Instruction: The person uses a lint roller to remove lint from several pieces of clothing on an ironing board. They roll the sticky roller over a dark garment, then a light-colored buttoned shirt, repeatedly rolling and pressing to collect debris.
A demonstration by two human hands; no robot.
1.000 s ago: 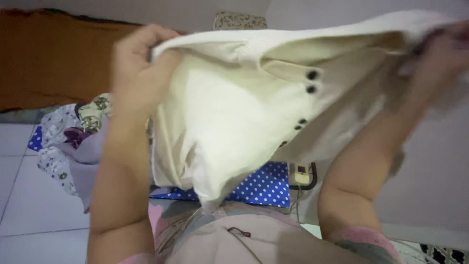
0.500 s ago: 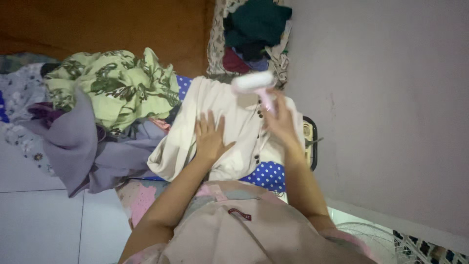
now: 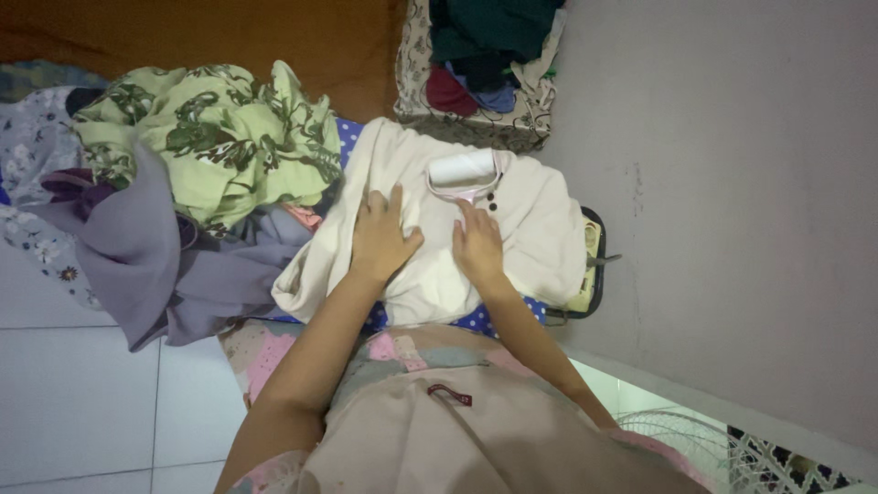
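Pressing flat, the left hand [image 3: 384, 240] pins the cream garment [image 3: 540, 229] spread on the board; the right hand [image 3: 477, 247] grips a pink lint roller [image 3: 463, 170] at twelve o'clock — short, even strokes would suit

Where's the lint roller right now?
The lint roller lies on the cream garment, just beyond the right hand, which holds its pink handle, below the clothes basket.

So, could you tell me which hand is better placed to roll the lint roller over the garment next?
Right, probably: the right hand holds the lint roller by its handle, while the left hand lies flat on the cream garment.
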